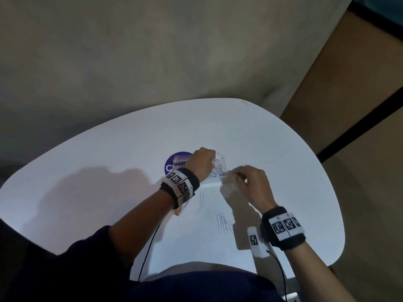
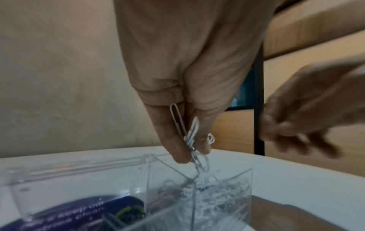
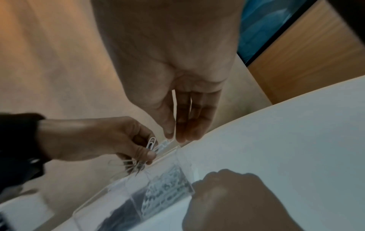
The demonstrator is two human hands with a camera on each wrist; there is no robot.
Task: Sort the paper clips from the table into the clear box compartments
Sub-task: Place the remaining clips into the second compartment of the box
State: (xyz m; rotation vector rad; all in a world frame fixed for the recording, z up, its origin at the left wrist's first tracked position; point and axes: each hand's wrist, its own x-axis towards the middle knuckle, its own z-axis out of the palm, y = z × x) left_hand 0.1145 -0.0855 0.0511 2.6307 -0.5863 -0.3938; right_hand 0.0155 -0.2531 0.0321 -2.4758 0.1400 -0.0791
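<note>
A clear compartment box (image 1: 219,160) stands mid-table, and one cell holds a heap of white paper clips (image 2: 217,192). My left hand (image 1: 202,162) hovers over that cell and pinches a bunch of white paper clips (image 2: 189,134) between thumb and fingers (image 2: 190,154), their lower ends dipping past the rim. My right hand (image 1: 239,174) is at the box's right corner. In the right wrist view its thumb and fingers (image 3: 175,137) pinch a thin white wire that looks like a long paper clip. Several long white clips (image 1: 221,223) lie loose on the table (image 1: 109,171) near me.
A round purple sticker (image 1: 172,165) lies under the box's left part. Another cell holds dark and green items (image 2: 130,212). Black cables (image 1: 150,247) hang over the near edge. Beyond the rounded table edge are the floor and wooden panels (image 1: 349,105) at right.
</note>
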